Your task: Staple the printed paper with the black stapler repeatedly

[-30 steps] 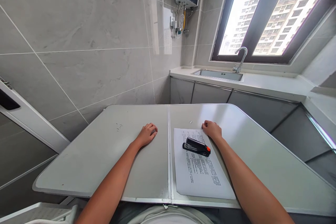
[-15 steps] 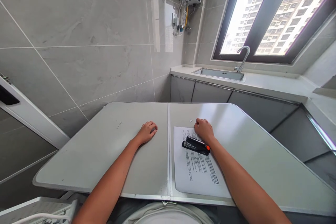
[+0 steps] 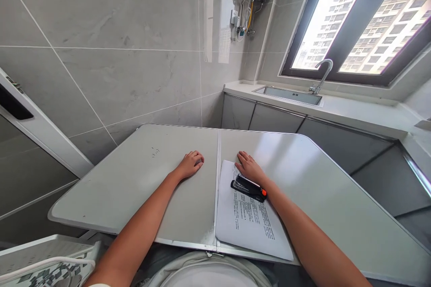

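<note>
Compared with a second ago, the right hand (image 3: pixel 249 167) has slid leftward toward the left hand (image 3: pixel 191 164) and unfurled: curled before, it now lies palm down, fingers stretched out, over the top of the paper (image 3: pixel 232 228). The small pale strips seen earlier just beyond the paper no longer show; whether they lie beneath that hand I cannot tell. The left hand keeps its place, fingers bent on the table (image 3: pixel 182 215); I cannot tell whether it holds anything. The stapler (image 3: pixel 248 189) stays on the paper, just nearer the person than the right hand, beside its wrist. Left of the left hand, scattered dark bits (image 3: pixel 155 152) lie unchanged.
</note>
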Demonstrator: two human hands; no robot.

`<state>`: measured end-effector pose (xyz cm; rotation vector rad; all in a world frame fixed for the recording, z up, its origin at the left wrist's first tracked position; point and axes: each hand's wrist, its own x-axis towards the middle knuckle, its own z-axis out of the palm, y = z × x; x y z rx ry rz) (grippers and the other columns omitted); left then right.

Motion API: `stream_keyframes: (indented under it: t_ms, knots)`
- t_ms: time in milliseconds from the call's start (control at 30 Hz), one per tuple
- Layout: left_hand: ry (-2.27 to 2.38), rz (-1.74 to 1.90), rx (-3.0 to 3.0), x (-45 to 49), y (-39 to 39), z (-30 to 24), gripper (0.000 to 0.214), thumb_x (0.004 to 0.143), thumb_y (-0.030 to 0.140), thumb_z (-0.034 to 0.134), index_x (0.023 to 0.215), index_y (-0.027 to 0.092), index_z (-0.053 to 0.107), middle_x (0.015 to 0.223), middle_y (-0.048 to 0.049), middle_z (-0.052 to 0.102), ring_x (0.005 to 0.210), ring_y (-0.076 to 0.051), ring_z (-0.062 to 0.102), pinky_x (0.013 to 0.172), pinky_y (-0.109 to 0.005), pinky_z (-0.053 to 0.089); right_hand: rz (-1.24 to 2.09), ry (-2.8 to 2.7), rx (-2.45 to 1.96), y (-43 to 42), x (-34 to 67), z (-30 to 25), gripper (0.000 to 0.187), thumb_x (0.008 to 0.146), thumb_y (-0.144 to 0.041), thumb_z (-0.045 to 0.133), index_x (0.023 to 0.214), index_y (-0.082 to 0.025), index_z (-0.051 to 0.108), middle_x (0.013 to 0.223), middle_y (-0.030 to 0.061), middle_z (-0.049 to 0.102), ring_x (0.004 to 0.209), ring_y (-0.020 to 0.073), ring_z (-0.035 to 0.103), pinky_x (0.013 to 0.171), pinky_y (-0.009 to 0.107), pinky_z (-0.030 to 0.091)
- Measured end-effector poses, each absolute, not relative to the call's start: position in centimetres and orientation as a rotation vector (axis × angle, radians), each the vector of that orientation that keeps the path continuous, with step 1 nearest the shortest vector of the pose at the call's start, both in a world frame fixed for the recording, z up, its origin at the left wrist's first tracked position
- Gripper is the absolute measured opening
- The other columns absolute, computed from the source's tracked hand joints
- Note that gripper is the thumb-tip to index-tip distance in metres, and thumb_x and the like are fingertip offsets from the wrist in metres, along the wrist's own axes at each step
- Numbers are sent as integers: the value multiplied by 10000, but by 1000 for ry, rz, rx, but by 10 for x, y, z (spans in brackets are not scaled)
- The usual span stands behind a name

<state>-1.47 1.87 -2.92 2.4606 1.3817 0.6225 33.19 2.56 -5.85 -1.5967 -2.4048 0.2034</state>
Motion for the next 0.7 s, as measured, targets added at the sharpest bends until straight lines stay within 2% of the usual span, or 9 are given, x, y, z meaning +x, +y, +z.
stream_keyframes:
  t_ms: [200, 333, 500, 600, 700]
  knots:
    - [1359, 595, 2496, -13, 16, -28, 175, 987, 241, 510, 1004, 254, 684, 1171, -44, 653, 1081, -239, 590, 1004, -429, 426, 291, -2417, -1413, 14, 303, -58, 607, 1057, -481, 378, 1555, -138, 430, 1664, 151, 326, 1559, 292, 263, 1282, 456, 217]
    - [1369, 598, 2504, -12, 16, -28, 202, 991, 204, 489, 1010, 255, 684, 1155, -43, 657, 1085, -230, 601, 1020, -423, 413, 373, -2385, -1282, 4, 282, -51, 531, 1059, -395, 393, 1524, -158, 490, 1636, 138, 381, 1508, 284, 366, 1247, 446, 316]
    - [1367, 594, 2518, -13, 16, -27, 179, 966, 202, 525, 1035, 250, 683, 1172, -55, 655, 1117, -239, 600, 1022, -421, 408, 390, -2287, -1113, -1, 263, -47, 426, 992, -109, 401, 1306, -166, 682, 1356, 140, 640, 1273, 246, 573, 1134, 414, 446]
    - [1367, 598, 2514, -13, 17, -29, 179, 964, 207, 529, 1035, 253, 687, 1174, -56, 654, 1128, -240, 599, 1024, -415, 409, 380, -2230, -1071, 0, 258, -47, 385, 949, -43, 433, 1135, -173, 744, 1202, 118, 697, 1130, 229, 618, 1040, 391, 496]
    - [1373, 607, 2493, -12, 18, -30, 189, 980, 218, 515, 1034, 251, 694, 1171, -55, 656, 1134, -237, 599, 1029, -413, 405, 361, -2205, -1047, 3, 252, -47, 363, 929, -21, 449, 1052, -182, 751, 1131, 103, 710, 1068, 224, 614, 978, 381, 510]
